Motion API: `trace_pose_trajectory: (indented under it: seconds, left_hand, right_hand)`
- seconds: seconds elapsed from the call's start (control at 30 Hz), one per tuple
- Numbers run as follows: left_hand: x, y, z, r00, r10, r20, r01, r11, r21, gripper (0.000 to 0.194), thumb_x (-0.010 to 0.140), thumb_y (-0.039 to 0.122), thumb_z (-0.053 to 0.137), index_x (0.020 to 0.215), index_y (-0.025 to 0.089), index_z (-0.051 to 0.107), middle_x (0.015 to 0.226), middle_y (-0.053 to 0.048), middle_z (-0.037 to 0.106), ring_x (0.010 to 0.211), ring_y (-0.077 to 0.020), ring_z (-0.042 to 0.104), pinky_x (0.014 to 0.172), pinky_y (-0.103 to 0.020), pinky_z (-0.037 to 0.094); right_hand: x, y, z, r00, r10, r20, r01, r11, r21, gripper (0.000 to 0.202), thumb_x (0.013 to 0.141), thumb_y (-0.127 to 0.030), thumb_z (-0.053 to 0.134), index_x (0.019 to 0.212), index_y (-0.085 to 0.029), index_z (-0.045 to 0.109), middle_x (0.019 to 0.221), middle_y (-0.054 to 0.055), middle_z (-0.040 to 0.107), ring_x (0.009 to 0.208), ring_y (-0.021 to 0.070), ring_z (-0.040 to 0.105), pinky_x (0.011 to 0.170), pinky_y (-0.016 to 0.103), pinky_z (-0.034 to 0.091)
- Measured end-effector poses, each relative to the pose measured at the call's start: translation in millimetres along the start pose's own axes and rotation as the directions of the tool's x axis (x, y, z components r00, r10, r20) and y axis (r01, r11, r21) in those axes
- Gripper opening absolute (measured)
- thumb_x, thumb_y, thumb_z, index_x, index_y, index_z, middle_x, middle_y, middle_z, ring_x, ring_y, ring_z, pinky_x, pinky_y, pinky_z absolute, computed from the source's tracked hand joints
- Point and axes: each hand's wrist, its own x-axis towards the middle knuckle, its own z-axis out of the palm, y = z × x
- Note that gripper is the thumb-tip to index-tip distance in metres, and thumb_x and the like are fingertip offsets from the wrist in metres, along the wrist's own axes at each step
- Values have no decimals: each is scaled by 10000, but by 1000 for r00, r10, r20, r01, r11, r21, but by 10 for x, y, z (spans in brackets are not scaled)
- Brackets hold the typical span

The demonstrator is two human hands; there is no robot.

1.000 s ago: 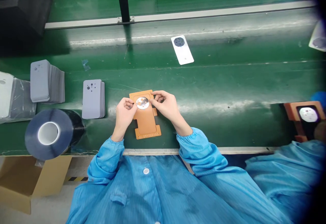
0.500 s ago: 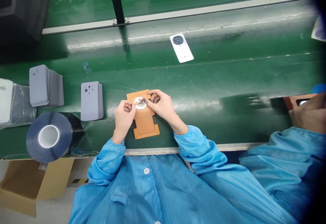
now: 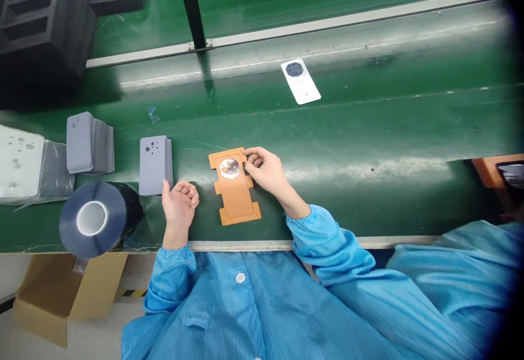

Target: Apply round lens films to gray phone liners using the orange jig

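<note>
An orange phone-shaped fixture plate [image 3: 237,199] lies on the green bench in front of me. Near its top sits a round, shiny silver piece [image 3: 230,169] with several holes, through which orange shows. My right hand [image 3: 268,172] is at the fixture's upper right corner, thumb and index finger closed at its edge. To the left, my left hand [image 3: 179,204] is turned palm up with loosely curled fingers, thumb apart, nothing in it. Its thumb is close to the lower right corner of a short stack of grey phone-back sheets [image 3: 152,174].
Further left are a taller grey sheet stack [image 3: 79,147], bagged white sheets [image 3: 20,169] and a large film roll [image 3: 117,218]. A white phone-back panel [image 3: 305,88] lies toward the back. A co-worker's sleeve [image 3: 458,262] and another orange fixture [image 3: 485,170] are at the right.
My left hand has left the silver piece and moved left, toward the short grey stack. My right thumb has shifted off the silver piece to the fixture's edge. The view has shifted slightly.
</note>
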Motion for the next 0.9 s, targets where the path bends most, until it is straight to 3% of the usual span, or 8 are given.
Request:
trace_pose_trajectory:
  seconds: [0.17, 0.4, 0.5, 0.6, 0.7, 0.77, 0.9]
  left_hand:
    - [-55, -2, -110, 997, 57, -55, -62, 992, -108, 430, 910, 592, 675, 776, 190, 601, 623, 13, 532, 453, -85, 452, 444, -209, 355]
    - [-206, -119, 46, 998, 58, 0, -57, 990, -131, 295, 910, 486, 659, 852, 198, 645, 627, 15, 532, 465, -100, 463, 470, -228, 362]
    - [-228, -172, 102, 998, 49, 31, -44, 987, -154, 371, 927, 565, 633, 903, 197, 678, 627, 10, 532, 467, -114, 475, 458, -237, 356]
    - [-201, -190, 119, 999, 51, -9, -52, 982, -182, 486, 953, 665, 577, 876, 195, 671, 606, 19, 495, 458, -108, 451, 453, -233, 351]
    - [-164, -179, 107, 997, 43, -68, -57, 972, -226, 401, 979, 572, 600, 915, 187, 686, 603, 31, 483, 469, -94, 446, 473, -212, 362]
    - [-151, -163, 94, 997, 1, -77, -20, 968, -252, 405, 999, 547, 565, 955, 169, 701, 612, 23, 504, 470, -98, 452, 467, -212, 366]
    - [-152, -128, 74, 989, -129, -66, 103, 947, -305, 631, 1006, 697, 445, 1009, 121, 702, 645, -7, 546, 464, -108, 462, 435, -221, 365]
  right_hand:
    - [16, 34, 15, 1000, -2, -13, 2, 1000, 10, 335, 718, -208, 598, 1020, -195, 741, 759, -8, 690, 631, 152, 582, 702, 321, 504]
    - [23, 59, 20, 1000, 6, -10, -5, 1000, 26, 337, 710, -211, 587, 1013, -187, 731, 768, -1, 695, 662, 163, 614, 717, 328, 513]
    - [27, 63, 27, 1000, 1, -7, -1, 1000, 16, 339, 718, -215, 583, 1020, -187, 734, 766, -4, 698, 660, 162, 617, 716, 324, 513]
    - [38, 72, 31, 1000, -2, -9, 2, 1000, 6, 339, 726, -217, 581, 1025, -186, 738, 768, -3, 701, 657, 161, 616, 720, 323, 515]
    - [50, 82, 34, 1000, -2, -13, 2, 1000, 0, 336, 729, -226, 585, 1025, -189, 740, 772, -5, 701, 662, 160, 614, 736, 325, 517]
    - [56, 85, 36, 1000, 0, -14, 0, 1000, -2, 330, 731, -232, 590, 1022, -191, 741, 769, -8, 698, 665, 160, 612, 743, 325, 516]
    - [56, 80, 37, 1000, 2, -12, -2, 1000, 8, 314, 751, -247, 606, 1028, -188, 739, 758, -8, 693, 661, 160, 620, 731, 321, 515]
